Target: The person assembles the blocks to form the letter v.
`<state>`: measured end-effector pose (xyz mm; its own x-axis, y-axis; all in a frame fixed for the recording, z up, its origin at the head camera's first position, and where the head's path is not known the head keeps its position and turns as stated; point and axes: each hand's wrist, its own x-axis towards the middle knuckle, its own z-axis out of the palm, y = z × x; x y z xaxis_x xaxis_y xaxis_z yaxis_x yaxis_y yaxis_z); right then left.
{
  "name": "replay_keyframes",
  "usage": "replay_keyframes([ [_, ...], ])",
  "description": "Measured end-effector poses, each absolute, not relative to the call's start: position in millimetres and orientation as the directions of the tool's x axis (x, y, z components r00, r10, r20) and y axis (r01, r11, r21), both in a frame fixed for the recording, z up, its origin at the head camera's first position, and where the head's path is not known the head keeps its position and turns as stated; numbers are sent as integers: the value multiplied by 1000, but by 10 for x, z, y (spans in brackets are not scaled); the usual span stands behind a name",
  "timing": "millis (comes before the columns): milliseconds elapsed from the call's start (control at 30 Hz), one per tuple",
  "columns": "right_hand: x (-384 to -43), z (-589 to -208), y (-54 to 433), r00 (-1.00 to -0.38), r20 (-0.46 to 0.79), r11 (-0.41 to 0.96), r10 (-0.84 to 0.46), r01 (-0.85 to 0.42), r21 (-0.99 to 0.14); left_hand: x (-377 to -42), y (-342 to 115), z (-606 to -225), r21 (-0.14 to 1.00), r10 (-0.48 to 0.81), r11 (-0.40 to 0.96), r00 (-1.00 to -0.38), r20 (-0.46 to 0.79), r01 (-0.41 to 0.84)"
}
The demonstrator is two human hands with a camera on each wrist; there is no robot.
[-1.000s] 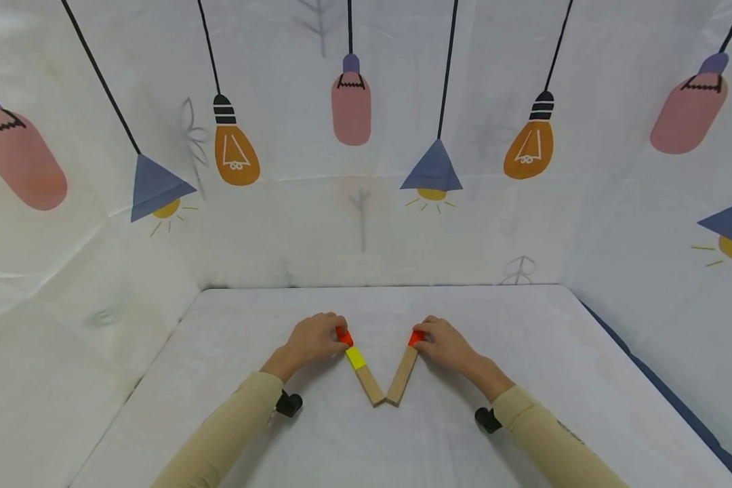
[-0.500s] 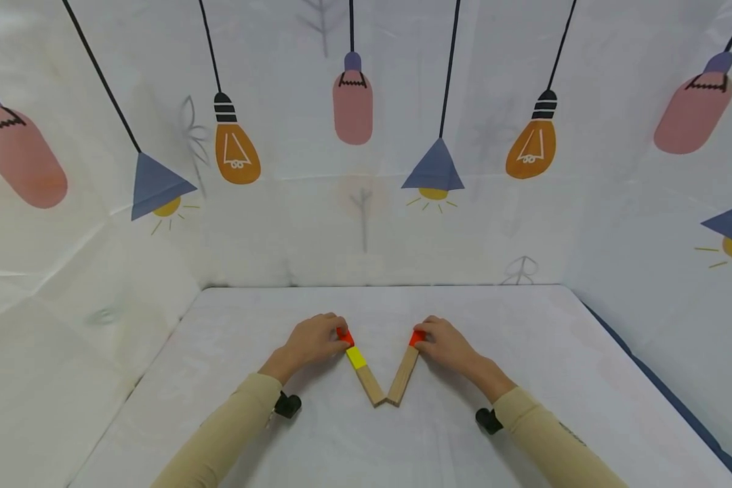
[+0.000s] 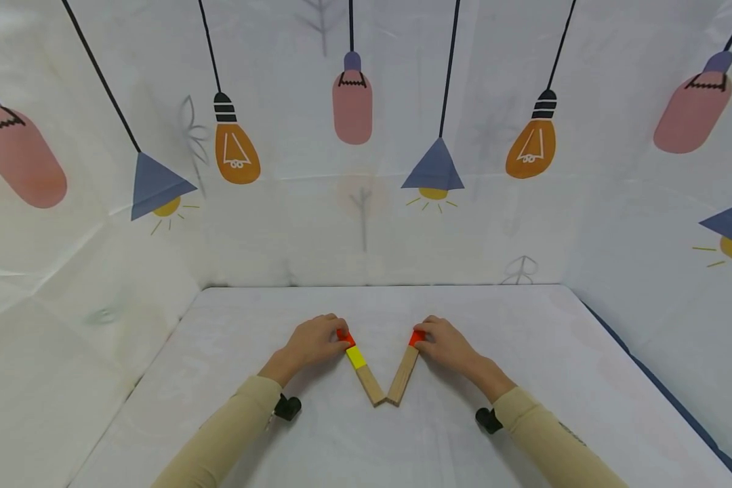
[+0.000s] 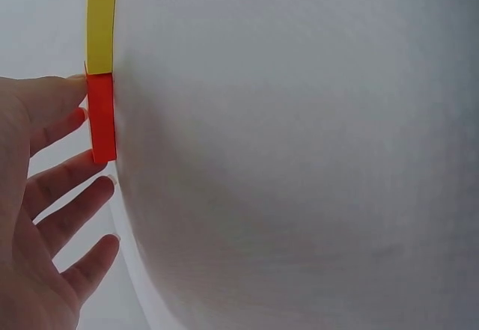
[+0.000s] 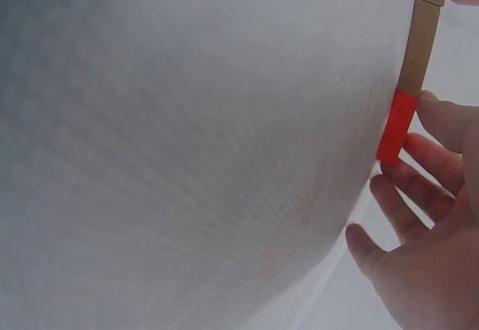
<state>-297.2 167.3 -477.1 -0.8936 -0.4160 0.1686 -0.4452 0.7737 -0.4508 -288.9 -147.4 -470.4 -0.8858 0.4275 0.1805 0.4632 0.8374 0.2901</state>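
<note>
Two narrow strips of wooden blocks lie on the white table, their near ends meeting in a V. The left strip has a plain wood part [image 3: 371, 386], a yellow part [image 3: 356, 358] and a red block [image 4: 102, 117] at its far end. Plain wood [image 3: 402, 378] makes up most of the right strip, with a red block [image 5: 397, 128] at the far end. My left hand [image 3: 312, 340] pinches the left red block between thumb and fingers. My right hand [image 3: 449, 346] does the same with the right red block; its other fingers spread beyond the block's end in the right wrist view.
The white table [image 3: 488, 312] has its far edge against a white sheet wall [image 3: 280, 224] printed with lamps and bulbs. Dark blue fabric [image 3: 665, 386] runs along the table's right edge. Small black devices sit at the left wrist [image 3: 288, 407] and right wrist [image 3: 488, 421].
</note>
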Motion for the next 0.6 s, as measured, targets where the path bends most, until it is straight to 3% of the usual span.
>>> replay_keyframes([
  [600,-2958,-4759,1675,-890,176,778,-420,-453,-435,-2850,-1476,-4696,308,430,833,-888,160,459],
])
